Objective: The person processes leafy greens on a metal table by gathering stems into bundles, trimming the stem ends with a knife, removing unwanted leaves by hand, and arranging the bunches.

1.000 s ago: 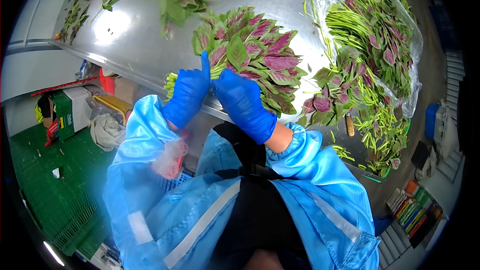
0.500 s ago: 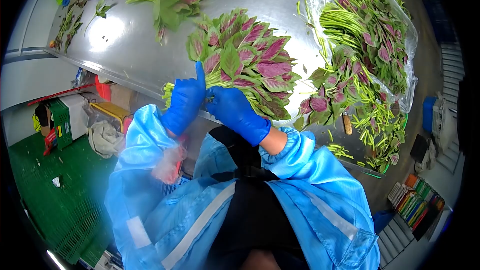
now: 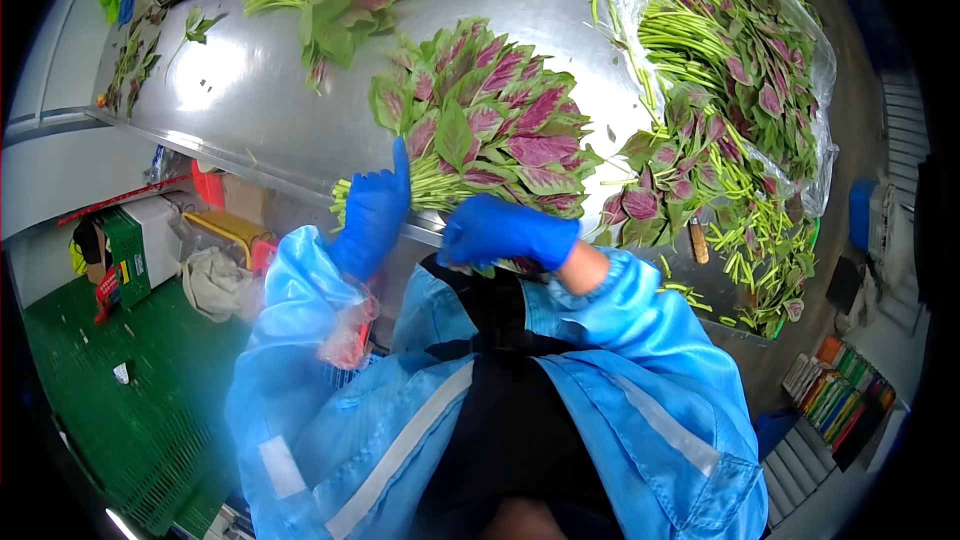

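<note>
A bunch of red amaranth (image 3: 490, 130), with green and purple leaves, lies on the metal table, its pale stems pointing left. My left hand (image 3: 370, 220), in a blue glove, is closed over the stems, with one digit stretched up along them. The cut stem ends show just beyond it. My right hand (image 3: 505, 232), also gloved in blue, is at the table's front edge below the bunch. Its fingers are closed on an amaranth sprig (image 3: 490, 270), only partly visible beneath the glove.
Another amaranth bunch (image 3: 350, 0) lies farther back. On the right, a large pile of amaranth (image 3: 740, 80) rests on clear plastic, near a wooden-handled tool (image 3: 697, 242) and cut stem pieces. A green crate (image 3: 125, 250) stands below left.
My right hand has moved away from the stems beside my left hand, down and right toward my body, with a sprig showing under it. My left hand stays on the bunch.
</note>
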Demonstrator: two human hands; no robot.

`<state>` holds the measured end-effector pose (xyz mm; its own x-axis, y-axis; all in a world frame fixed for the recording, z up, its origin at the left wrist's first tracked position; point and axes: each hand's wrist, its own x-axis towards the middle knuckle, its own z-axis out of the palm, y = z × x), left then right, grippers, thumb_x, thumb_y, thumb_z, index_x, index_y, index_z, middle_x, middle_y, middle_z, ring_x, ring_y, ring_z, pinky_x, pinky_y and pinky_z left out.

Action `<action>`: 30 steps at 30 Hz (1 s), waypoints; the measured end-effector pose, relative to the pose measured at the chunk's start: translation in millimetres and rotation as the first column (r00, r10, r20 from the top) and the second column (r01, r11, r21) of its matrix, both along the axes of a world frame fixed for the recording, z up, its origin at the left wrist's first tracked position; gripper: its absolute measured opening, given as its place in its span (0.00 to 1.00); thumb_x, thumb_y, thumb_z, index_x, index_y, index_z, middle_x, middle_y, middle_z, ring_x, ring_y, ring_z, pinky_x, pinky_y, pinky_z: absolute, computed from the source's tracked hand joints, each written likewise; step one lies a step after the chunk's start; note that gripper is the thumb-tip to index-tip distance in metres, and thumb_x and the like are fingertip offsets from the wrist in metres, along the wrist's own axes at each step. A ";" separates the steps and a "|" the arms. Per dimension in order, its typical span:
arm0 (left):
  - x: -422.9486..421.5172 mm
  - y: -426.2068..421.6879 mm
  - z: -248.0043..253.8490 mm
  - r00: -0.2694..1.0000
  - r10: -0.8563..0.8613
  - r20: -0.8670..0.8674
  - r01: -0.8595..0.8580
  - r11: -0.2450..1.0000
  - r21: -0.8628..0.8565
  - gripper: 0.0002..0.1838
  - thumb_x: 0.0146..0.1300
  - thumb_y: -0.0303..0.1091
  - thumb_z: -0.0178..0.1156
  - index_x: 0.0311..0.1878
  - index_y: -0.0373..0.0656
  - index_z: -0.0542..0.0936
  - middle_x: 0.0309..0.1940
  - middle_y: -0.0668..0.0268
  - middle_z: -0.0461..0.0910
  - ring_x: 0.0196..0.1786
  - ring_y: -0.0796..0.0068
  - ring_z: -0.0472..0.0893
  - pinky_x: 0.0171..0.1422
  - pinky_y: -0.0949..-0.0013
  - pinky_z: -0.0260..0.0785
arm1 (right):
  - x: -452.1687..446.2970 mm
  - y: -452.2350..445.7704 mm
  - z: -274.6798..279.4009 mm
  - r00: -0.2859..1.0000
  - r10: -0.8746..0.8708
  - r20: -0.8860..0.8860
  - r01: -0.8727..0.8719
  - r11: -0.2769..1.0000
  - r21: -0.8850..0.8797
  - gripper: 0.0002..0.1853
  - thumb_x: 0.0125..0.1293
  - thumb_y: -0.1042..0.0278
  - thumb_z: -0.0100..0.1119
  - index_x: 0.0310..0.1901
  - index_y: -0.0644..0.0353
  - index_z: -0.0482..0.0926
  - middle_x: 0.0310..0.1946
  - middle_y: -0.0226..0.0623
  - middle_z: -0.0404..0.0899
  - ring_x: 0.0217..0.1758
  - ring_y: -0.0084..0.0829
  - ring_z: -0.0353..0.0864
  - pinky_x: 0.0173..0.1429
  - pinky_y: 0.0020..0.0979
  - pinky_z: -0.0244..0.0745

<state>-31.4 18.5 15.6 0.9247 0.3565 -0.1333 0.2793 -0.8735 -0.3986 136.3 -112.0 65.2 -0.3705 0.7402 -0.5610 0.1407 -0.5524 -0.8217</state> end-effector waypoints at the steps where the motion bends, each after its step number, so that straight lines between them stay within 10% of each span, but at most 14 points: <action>1: 0.1 1.2 0.6 1.000 -0.003 0.016 0.003 1.000 -0.013 0.38 0.50 0.25 0.57 0.67 0.30 0.57 0.17 0.67 0.71 0.20 0.72 0.75 0.29 0.67 0.66 | 7.6 -12.7 2.0 0.999 0.034 -0.033 -0.033 0.999 0.025 0.10 0.51 0.68 0.61 0.36 0.59 0.84 0.27 0.38 0.83 0.24 0.22 0.80 0.31 0.27 0.75; 3: -1.0 1.4 1.3 0.999 -0.002 0.047 0.004 0.999 -0.038 0.38 0.50 0.25 0.57 0.67 0.30 0.57 0.18 0.67 0.71 0.21 0.72 0.75 0.29 0.67 0.65 | 26.5 -45.1 0.0 1.000 0.018 -0.021 -0.012 0.968 0.252 0.11 0.52 0.68 0.60 0.38 0.57 0.85 0.29 0.37 0.84 0.28 0.25 0.82 0.33 0.28 0.75; 5: 0.0 0.9 2.3 1.000 0.002 0.025 -0.002 1.000 -0.015 0.38 0.50 0.25 0.57 0.67 0.30 0.58 0.18 0.67 0.71 0.21 0.72 0.75 0.29 0.67 0.65 | 44.2 -62.1 37.4 0.912 0.071 0.404 -0.181 0.953 0.242 0.15 0.52 0.63 0.62 0.43 0.54 0.83 0.29 0.37 0.83 0.31 0.30 0.82 0.34 0.30 0.75; 8: 2.5 0.3 3.6 1.000 0.013 0.012 -0.013 0.999 -0.033 0.38 0.50 0.25 0.57 0.66 0.30 0.58 0.18 0.67 0.71 0.21 0.72 0.75 0.29 0.67 0.64 | 51.5 -96.4 38.3 0.458 0.218 0.862 -0.373 0.927 -0.036 0.21 0.53 0.57 0.65 0.49 0.51 0.79 0.29 0.37 0.81 0.31 0.37 0.82 0.34 0.33 0.75; 11: 2.6 -0.1 6.7 0.999 -0.009 0.039 0.010 0.999 -0.034 0.38 0.50 0.25 0.57 0.66 0.30 0.58 0.17 0.67 0.71 0.20 0.72 0.75 0.29 0.67 0.65 | 14.1 -68.1 59.6 0.688 -0.271 0.673 -0.046 0.909 0.413 0.25 0.52 0.57 0.66 0.53 0.49 0.75 0.29 0.37 0.80 0.32 0.38 0.81 0.34 0.36 0.75; 15: 2.8 2.3 0.7 0.999 0.003 0.036 0.000 0.998 -0.070 0.38 0.50 0.24 0.56 0.67 0.29 0.58 0.15 0.68 0.70 0.18 0.72 0.74 0.29 0.66 0.67 | -43.4 -24.6 -27.9 0.570 -0.742 0.354 0.060 0.468 0.882 0.23 0.53 0.70 0.62 0.53 0.56 0.73 0.38 0.40 0.78 0.36 0.39 0.80 0.33 0.35 0.73; 19: 0.2 2.3 -4.0 0.997 -0.025 0.077 0.026 1.000 -0.011 0.37 0.50 0.24 0.55 0.67 0.33 0.60 0.15 0.70 0.70 0.17 0.74 0.73 0.26 0.66 0.66 | -51.0 -2.0 -47.6 0.706 -0.691 0.153 0.240 0.437 0.867 0.16 0.54 0.74 0.56 0.46 0.59 0.73 0.36 0.40 0.75 0.35 0.40 0.78 0.32 0.34 0.71; 22: -0.6 -0.1 -8.0 0.999 -0.005 0.036 0.005 1.000 0.007 0.36 0.50 0.25 0.55 0.67 0.35 0.61 0.16 0.69 0.71 0.19 0.74 0.74 0.28 0.66 0.66 | -42.9 7.9 -23.7 0.534 -0.621 0.574 -0.124 0.613 0.780 0.08 0.56 0.69 0.54 0.39 0.57 0.74 0.32 0.40 0.75 0.33 0.40 0.78 0.31 0.36 0.70; 30: -9.4 -4.9 -18.0 0.999 -0.029 0.029 0.028 1.000 0.014 0.34 0.50 0.27 0.56 0.65 0.37 0.64 0.19 0.68 0.71 0.21 0.71 0.75 0.30 0.65 0.67 | -39.7 3.5 -19.2 0.876 -0.299 0.379 0.092 0.874 0.478 0.14 0.56 0.49 0.57 0.33 0.51 0.78 0.29 0.40 0.79 0.31 0.43 0.79 0.32 0.39 0.72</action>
